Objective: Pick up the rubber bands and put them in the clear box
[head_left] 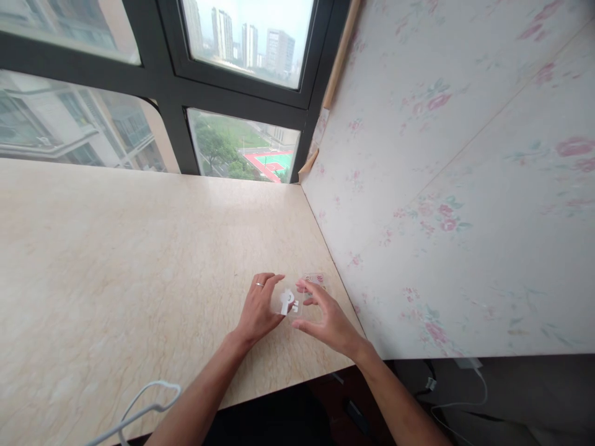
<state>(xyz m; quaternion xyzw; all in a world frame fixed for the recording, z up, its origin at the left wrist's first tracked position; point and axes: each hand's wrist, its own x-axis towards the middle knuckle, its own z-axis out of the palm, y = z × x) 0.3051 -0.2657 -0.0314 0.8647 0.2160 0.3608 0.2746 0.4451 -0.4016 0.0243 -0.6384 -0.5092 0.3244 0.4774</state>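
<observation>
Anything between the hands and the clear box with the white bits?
Nothing visible. The left hand holds the clear box; the right hand is by its other side, contact unclear. The clear item with coloured marks lies beyond the right hand, not between.

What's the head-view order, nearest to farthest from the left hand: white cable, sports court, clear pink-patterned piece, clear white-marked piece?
1. Clear white-marked piece: between left hand and right hand.
2. Clear pink-patterned piece: behind the right hand.
3. White cable: lower left.
4. Sports court: outdoors, upper centre.
</observation>
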